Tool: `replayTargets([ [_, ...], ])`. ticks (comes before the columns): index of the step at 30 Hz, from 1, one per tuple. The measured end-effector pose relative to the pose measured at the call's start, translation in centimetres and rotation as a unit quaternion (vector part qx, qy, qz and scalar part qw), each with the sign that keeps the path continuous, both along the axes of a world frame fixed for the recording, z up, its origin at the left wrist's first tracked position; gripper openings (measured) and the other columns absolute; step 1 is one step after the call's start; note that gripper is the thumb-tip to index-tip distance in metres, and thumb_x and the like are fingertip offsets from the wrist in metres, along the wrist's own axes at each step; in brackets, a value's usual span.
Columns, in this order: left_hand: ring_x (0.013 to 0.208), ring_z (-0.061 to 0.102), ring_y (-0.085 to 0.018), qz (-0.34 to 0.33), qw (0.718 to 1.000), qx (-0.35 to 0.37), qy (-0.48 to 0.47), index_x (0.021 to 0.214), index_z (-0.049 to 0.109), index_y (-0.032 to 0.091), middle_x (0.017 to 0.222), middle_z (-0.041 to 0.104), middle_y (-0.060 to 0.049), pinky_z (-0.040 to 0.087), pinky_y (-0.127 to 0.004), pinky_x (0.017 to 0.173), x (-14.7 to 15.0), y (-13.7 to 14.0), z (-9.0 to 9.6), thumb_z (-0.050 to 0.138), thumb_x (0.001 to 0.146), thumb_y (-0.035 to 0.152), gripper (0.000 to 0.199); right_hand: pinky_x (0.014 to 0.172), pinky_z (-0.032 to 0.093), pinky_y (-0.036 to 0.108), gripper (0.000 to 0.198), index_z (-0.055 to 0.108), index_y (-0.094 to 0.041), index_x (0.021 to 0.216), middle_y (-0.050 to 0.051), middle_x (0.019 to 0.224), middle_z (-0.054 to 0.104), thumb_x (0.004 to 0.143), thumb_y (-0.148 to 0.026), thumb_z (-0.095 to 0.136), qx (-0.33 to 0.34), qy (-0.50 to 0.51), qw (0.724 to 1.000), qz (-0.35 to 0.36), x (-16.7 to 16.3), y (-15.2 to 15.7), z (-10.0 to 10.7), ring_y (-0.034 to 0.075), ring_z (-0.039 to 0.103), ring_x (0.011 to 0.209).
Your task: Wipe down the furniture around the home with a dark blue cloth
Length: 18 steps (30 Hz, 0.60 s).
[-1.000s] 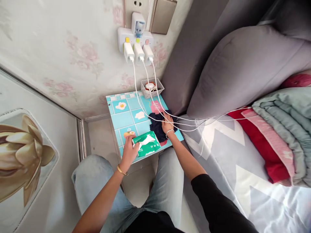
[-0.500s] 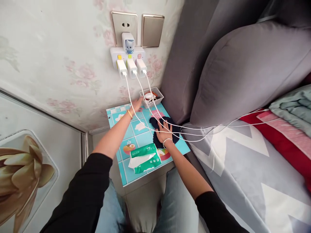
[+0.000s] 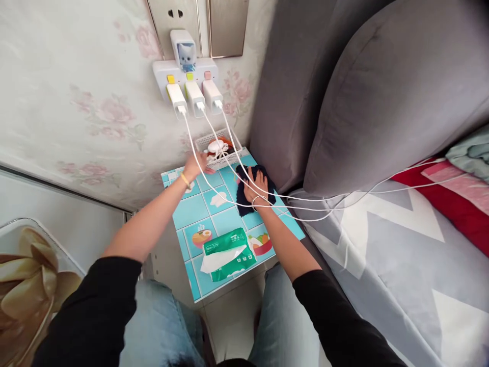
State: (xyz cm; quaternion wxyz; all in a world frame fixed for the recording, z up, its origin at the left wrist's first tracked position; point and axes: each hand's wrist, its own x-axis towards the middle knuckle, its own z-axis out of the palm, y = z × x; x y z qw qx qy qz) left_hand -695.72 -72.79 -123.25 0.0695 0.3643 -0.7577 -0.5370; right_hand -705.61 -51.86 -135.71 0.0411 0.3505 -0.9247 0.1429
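Observation:
My right hand lies flat with spread fingers on a dark navy cloth, pressing it to the blue tile-patterned tabletop. At the back of the table, my left hand is at the near left corner of a small white mesh basket, its fingers closed around the edge; some fingertips are hidden. Inside the basket are a white gadget with a coiled cord and something orange. A green tissue pack with a tissue sticking out lies on the table's near side.
White charging cables hang from chargers in a power strip on the wall, crossing above the table and both hands to the bed. A grey cushioned headboard borders the right. A glossy panel with a golden flower stands left.
My right hand has slid the cloth toward the back of the table. The basket has shifted slightly back and left with my left hand at it. The view has moved closer.

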Motion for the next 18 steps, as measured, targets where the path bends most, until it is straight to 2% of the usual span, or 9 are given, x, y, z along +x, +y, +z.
replayTargets([
  [4,0.056,0.069,-0.016,0.029,0.998,-0.023,-0.045,0.116,0.051,-0.002,0.085,0.063,-0.007,0.057,-0.033,0.063,8.8,-1.7,0.5,0.032,0.105,0.022,0.032,0.12,0.031,0.058,0.064,0.031,-0.01,0.162,0.025,0.159,0.04,0.102,-0.032,0.035,0.0,-0.023,1.0,-0.001,-1.9,-3.4,0.0,0.04,0.037,0.148],
  [7,0.052,0.07,-0.018,0.121,0.992,-0.008,-0.034,0.116,0.051,0.01,0.087,0.066,-0.006,0.059,-0.033,0.057,15.4,-1.5,-0.1,0.038,0.099,0.022,0.025,0.122,0.028,0.056,0.064,0.028,-0.008,0.162,0.025,0.16,0.038,0.103,-0.031,0.035,0.006,-0.036,0.999,0.004,-3.4,-6.4,0.1,0.039,0.036,0.149],
  [10,0.054,0.072,-0.022,0.189,0.981,0.022,-0.028,0.113,0.051,0.018,0.084,0.069,-0.005,0.061,-0.035,0.054,20.8,-0.4,-1.1,0.044,0.094,0.025,0.021,0.123,0.025,0.054,0.062,0.027,-0.005,0.162,0.027,0.161,0.036,0.105,-0.028,0.034,0.004,-0.034,0.999,0.014,-5.4,-9.1,0.0,0.036,0.035,0.15],
  [15,0.053,0.071,-0.023,0.245,0.968,0.047,-0.038,0.104,0.053,0.022,0.082,0.069,-0.002,0.061,-0.035,0.051,26.6,1.7,-2.7,0.056,0.087,0.032,0.021,0.123,0.026,0.055,0.06,0.031,-0.005,0.16,0.027,0.16,0.038,0.106,-0.028,0.04,0.025,-0.036,0.998,0.053,-8.8,-11.9,-0.4,0.039,0.033,0.151],
  [18,0.053,0.07,-0.022,0.267,0.962,0.056,-0.027,0.104,0.053,0.024,0.078,0.069,0.002,0.061,-0.035,0.049,28.6,2.7,-3.0,0.056,0.086,0.035,0.022,0.123,0.024,0.057,0.058,0.031,-0.001,0.159,0.028,0.159,0.038,0.108,-0.027,0.037,0.032,-0.034,0.995,0.09,-8.1,-12.8,-0.3,0.038,0.032,0.152],
])
